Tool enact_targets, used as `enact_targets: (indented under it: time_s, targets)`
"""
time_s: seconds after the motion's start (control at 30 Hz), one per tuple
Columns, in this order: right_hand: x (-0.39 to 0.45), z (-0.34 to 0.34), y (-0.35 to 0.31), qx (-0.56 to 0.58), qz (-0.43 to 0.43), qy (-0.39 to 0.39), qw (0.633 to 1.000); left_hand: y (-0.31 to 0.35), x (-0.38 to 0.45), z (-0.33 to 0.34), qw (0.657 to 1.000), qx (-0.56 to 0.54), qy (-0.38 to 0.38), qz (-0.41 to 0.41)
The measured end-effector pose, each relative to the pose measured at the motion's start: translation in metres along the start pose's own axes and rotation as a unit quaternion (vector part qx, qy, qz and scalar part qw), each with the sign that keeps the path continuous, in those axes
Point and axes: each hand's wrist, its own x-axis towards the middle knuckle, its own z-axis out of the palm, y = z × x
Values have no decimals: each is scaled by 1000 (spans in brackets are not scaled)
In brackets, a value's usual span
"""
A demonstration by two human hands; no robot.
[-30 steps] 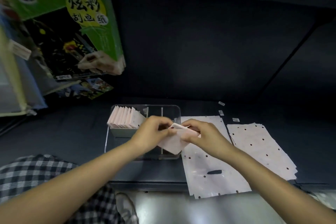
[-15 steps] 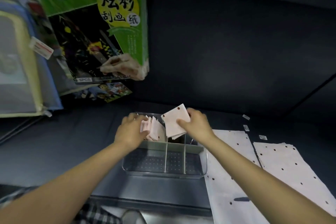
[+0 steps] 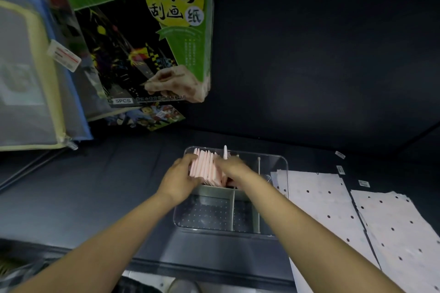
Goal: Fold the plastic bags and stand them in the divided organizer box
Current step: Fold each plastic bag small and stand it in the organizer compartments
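Observation:
A clear divided organizer box (image 3: 273, 233) sits on the dark shelf. Its far left compartment holds a row of folded pink bags (image 3: 206, 166) standing upright. My left hand (image 3: 179, 177) presses against the left side of that row. My right hand (image 3: 232, 169) is at the row's right end and holds a folded bag (image 3: 225, 152) edge-on, its top sticking up above the others; the fingers are hidden behind the hand. The near compartments show only a dotted floor.
Two stacks of flat white dotted bags (image 3: 319, 200) (image 3: 400, 233) lie right of the box. Small labels (image 3: 340, 169) lie beyond them. A green scratch-paper pack (image 3: 147, 31) and zip folders (image 3: 28, 78) hang at the upper left. The shelf's front edge runs below the box.
My right hand lowered the folded bag from above the box into the far left compartment at the row's right end. My left hand stayed against the row. The view tilted and closed in.

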Motion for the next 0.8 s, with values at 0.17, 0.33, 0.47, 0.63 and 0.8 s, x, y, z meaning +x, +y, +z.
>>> enact_targets:
  time_s: [0.17, 0.33, 0.47, 0.63, 0.8]
  targets:
    - [15, 15, 1, 154, 48, -47, 986, 0, 3, -1, 1000, -15, 2, 5]
    - [17, 11, -5, 157, 61, -100, 981, -4, 3, -3, 1000, 23, 12, 0]
    - [17, 10, -1, 160, 28, -139, 977, -7, 4, -3, 1000, 21, 23, 3]
    - [15, 17, -4, 11, 6, -41, 999, -6, 4, -3, 999, 47, 22, 6]
    - [14, 14, -8, 5, 1, -16, 1000, -3, 5, -4, 996, 83, 34, 16]
